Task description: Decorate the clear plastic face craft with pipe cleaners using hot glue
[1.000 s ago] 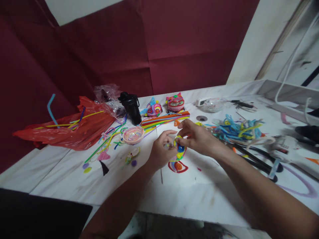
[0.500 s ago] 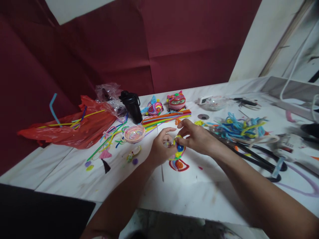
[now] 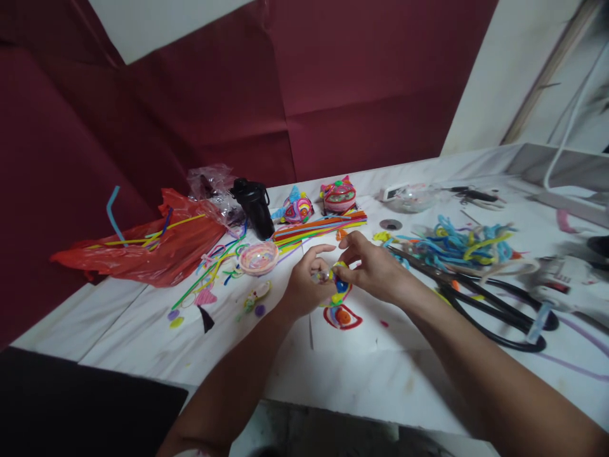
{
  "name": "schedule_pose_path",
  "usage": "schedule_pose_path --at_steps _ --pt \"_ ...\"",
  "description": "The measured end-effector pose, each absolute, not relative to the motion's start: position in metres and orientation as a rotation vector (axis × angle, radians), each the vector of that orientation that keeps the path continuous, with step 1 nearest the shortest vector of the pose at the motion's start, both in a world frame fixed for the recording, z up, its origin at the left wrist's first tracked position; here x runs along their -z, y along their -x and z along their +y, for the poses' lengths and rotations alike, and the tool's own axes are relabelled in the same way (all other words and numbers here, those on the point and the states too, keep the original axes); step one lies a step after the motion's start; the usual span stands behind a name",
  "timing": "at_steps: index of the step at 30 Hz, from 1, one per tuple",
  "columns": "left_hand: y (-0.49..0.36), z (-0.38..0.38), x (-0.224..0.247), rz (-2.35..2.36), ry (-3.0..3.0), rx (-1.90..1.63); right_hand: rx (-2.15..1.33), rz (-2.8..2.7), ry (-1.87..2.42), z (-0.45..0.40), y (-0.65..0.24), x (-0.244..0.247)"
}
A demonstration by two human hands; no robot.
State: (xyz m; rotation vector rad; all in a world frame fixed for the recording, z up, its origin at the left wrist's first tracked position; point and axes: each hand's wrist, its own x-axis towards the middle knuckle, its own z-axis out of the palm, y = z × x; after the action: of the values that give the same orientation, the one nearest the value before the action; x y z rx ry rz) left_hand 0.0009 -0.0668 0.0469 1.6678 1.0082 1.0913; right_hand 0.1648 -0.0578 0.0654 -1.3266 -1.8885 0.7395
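Over the middle of the white table (image 3: 304, 374), both of my hands grip a small craft piece (image 3: 340, 292) with a clear part and yellow, blue and green pipe-cleaner trim. My left hand (image 3: 311, 282) holds it from the left, thumb and fingers curled round the clear part. From the right, my right hand (image 3: 368, 266) pinches its upper edge; the exact spot under the fingertips is hidden. Just below lies a red-edged eye-shaped piece (image 3: 342, 316) with an orange centre. A pink coiled bowl (image 3: 257, 258) sits to the left of my hands.
Black-handled scissors (image 3: 476, 304) and a glue gun (image 3: 561, 285) lie at right, near tangled blue and yellow pipe cleaners (image 3: 471, 244). Behind stand a black bottle (image 3: 254, 208) and two colourful fish-like crafts (image 3: 339, 194). A red plastic bag (image 3: 157, 247) spreads at left.
The camera view has shifted slightly, bringing more of the scissors into sight. Both hands keep hold of the craft piece in nearly the same place.
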Motion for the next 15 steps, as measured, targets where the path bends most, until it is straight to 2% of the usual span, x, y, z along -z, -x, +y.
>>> schedule_pose_path --at_steps 15 --pt "0.0006 -0.0667 -0.0525 1.043 -1.738 -1.078 -0.694 -1.880 1.252 -0.0619 -0.1617 -0.0630"
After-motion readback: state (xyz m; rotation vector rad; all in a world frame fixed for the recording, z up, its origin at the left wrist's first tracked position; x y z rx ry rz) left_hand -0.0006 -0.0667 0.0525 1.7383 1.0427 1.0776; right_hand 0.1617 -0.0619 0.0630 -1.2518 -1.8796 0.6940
